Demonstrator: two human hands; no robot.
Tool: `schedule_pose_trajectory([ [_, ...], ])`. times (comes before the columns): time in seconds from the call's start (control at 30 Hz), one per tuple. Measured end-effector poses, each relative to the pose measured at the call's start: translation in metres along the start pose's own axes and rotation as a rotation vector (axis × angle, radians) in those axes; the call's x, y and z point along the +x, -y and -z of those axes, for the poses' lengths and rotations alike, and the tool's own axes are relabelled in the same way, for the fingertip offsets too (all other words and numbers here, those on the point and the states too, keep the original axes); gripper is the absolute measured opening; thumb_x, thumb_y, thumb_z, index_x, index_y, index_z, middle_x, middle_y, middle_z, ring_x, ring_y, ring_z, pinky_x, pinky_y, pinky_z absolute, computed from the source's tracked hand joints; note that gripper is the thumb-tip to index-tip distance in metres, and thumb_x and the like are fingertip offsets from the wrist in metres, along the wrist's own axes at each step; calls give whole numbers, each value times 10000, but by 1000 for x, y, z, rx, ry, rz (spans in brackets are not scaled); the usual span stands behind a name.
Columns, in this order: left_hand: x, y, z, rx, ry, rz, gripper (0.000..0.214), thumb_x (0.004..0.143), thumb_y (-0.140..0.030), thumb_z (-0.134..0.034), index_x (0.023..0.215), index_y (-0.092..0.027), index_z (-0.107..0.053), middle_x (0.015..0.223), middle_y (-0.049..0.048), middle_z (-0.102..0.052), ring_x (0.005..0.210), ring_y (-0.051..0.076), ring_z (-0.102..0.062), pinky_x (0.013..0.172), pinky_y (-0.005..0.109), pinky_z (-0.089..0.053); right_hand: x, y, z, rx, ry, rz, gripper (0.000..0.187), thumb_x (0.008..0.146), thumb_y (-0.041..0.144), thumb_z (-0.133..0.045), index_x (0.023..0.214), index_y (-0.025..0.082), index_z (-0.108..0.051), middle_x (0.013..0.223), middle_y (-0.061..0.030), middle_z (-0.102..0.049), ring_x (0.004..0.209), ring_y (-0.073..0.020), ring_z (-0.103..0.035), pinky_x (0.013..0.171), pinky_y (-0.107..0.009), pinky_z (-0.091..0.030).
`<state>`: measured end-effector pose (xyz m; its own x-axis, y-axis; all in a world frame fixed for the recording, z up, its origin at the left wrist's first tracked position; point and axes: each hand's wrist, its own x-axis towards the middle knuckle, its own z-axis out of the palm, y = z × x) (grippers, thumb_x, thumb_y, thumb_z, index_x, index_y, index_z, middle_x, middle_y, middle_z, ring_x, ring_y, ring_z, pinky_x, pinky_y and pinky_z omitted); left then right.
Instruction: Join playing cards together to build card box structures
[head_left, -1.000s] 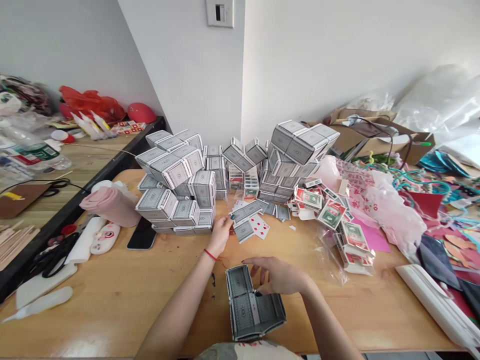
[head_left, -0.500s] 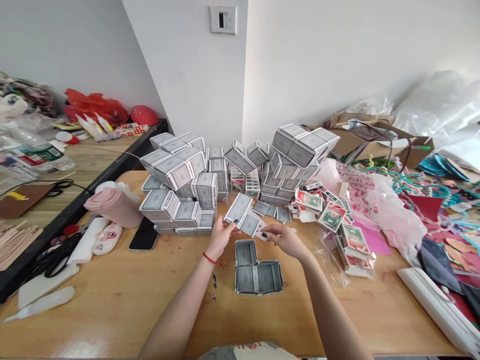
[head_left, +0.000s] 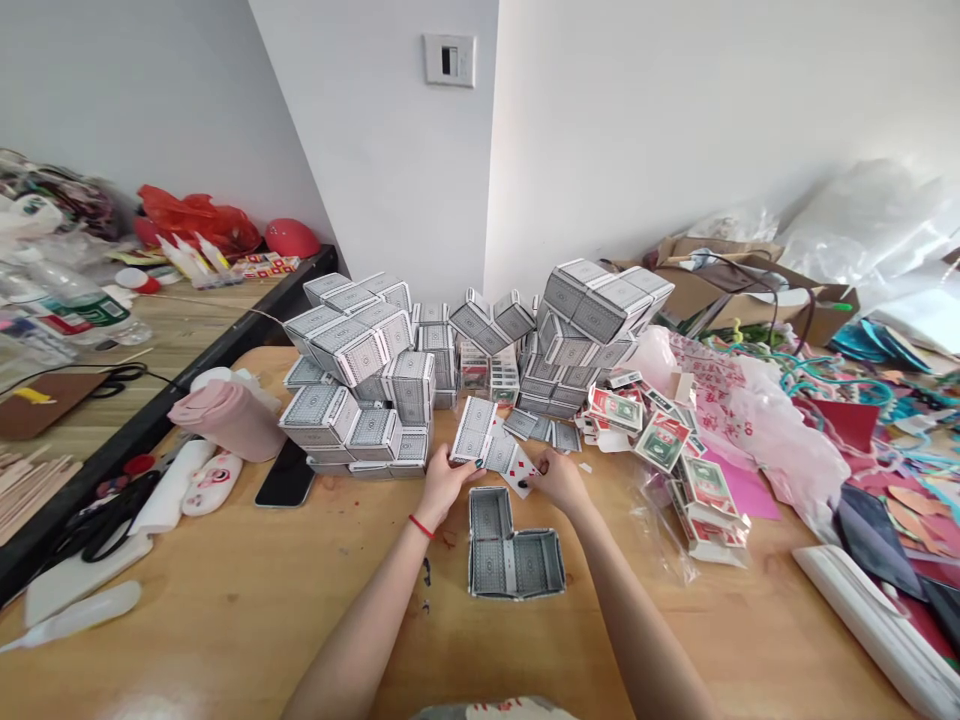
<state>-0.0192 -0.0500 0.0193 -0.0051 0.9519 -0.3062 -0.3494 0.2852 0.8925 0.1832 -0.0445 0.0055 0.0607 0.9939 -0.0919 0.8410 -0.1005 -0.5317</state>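
My left hand (head_left: 451,482) grips a piece made of grey-backed playing cards (head_left: 475,428) by its near edge, thumb on top. At the piece's right end, my right hand (head_left: 559,480) pinches a playing card (head_left: 518,470) that lies face up with red diamonds. Whether that card is fixed to the piece I cannot tell. Just in front of both hands, an open L-shaped tray of folded cards (head_left: 491,572) rests on the table. Several loose grey cards (head_left: 534,428) lie behind my right hand.
Stacked card blocks stand at the left (head_left: 360,340) and right (head_left: 592,300) back. Red and green card boxes (head_left: 664,437) lie right of my hands, beside a pink plastic bag (head_left: 739,400). A phone (head_left: 285,474), a pink roll (head_left: 229,415) and black scissors (head_left: 124,512) are leftward.
The card piece has turned and come slightly nearer. The diamond card at its right end now shows more of its face, with my right hand closer to my left.
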Motion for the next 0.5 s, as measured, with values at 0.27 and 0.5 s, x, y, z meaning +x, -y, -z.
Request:
schedule_pose_trajectory([
  [0.27,-1,2,4,-57,27,43,341,565,-103,-701,852,-151,-525,885,38,-637,792,157,-610,740,354,-529,-16,-3,9,380,-6,-61,224,659,383,-541,540,195,-514,528,-27,-588,514,-173,-541,488,-262,-374],
  [0.5,0,10,5,-180,15,99,312,582,-68,-680,849,-144,-536,871,40,-639,765,138,-611,737,309,-533,-30,-8,19,787,80,-92,272,683,463,-538,663,192,-556,513,-28,-609,459,-189,-587,470,-305,-464],
])
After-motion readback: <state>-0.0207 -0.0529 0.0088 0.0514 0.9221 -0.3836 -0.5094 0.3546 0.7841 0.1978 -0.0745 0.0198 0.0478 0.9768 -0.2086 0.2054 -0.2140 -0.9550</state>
